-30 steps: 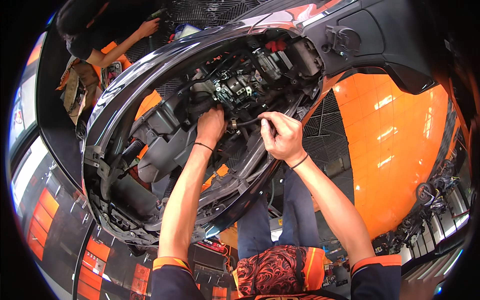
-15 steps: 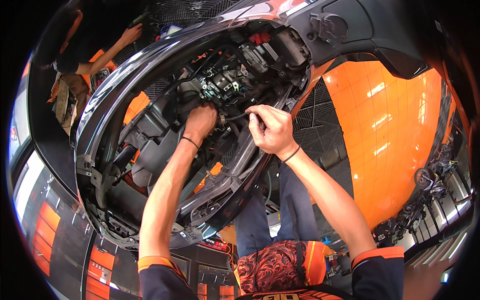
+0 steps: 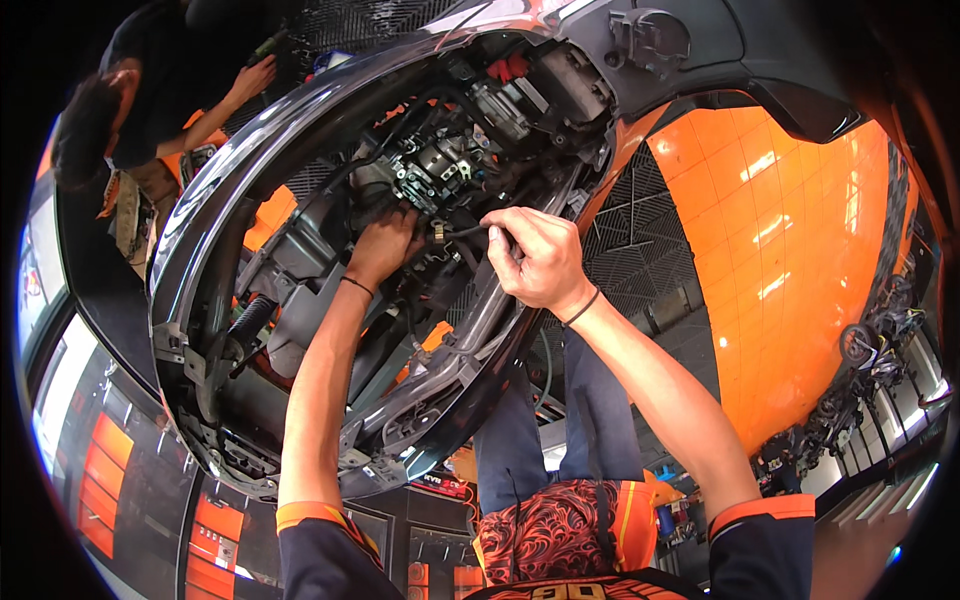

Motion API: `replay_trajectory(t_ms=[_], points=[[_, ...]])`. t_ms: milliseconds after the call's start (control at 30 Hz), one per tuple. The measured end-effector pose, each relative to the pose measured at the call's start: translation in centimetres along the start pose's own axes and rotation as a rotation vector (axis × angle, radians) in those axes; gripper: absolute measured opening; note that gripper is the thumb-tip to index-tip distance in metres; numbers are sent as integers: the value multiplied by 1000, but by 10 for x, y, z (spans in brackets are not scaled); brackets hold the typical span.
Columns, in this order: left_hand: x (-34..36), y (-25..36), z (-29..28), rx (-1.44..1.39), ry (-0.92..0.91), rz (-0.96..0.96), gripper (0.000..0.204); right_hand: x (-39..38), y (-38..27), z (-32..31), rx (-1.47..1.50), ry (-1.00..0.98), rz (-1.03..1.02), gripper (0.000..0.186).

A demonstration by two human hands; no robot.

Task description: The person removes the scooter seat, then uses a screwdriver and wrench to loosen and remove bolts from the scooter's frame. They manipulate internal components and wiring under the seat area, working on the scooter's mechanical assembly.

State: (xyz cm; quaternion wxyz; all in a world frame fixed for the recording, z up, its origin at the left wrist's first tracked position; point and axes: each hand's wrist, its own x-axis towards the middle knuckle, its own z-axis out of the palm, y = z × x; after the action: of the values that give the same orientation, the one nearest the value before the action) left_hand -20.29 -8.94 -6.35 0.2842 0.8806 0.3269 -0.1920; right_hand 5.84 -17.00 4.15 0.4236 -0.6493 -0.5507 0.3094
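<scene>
Both arms reach into the opened body of a scooter [image 3: 470, 355], over its exposed engine. In my right hand [image 3: 540, 260], thumb and fingers pinch the end of a thin black hose [image 3: 464, 234]. A small brass-coloured clamp [image 3: 438, 232] sits on the hose between my two hands. My left hand [image 3: 382, 248] is lower in the engine bay, just below the metal throttle-body-like unit [image 3: 435, 170]. Its fingertips go in among dark parts, which hide what they touch.
A coil spring [image 3: 252, 316] and a black plastic housing [image 3: 305, 245] lie left of my left arm. Dark body rails surround the opening. Across the scooter, another person's hand [image 3: 255, 76] holds a dark object. Orange floor [image 3: 760, 290] spreads at right.
My left hand has shifted slightly left and down, away from the clamp. My right hand has moved slightly left, keeping its pinch. The other person's head has come further into view.
</scene>
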Motion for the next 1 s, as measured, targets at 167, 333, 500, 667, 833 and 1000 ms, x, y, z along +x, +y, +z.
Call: replay_trajectory(t_ms=[167,333,500,667,833,1000], points=[[-2,7,16,-604,234,-226,37,-1,-2,-3,-52,-50,72,7],[-2,3,30,-484,433,-94,34,2,-6,-3,-79,-72,76,7],[-3,6,27,-567,335,-229,32,6,-16,2,-320,-422,314,20],[0,-1,27,-568,349,-159,30,42,13,58,-598,-773,-258,32],[-2,-3,38,-599,390,-152,30,74,67,100,-573,-832,-799,28],[-2,-3,39,-598,413,-119,30,71,82,98,-434,-868,-599,31]])
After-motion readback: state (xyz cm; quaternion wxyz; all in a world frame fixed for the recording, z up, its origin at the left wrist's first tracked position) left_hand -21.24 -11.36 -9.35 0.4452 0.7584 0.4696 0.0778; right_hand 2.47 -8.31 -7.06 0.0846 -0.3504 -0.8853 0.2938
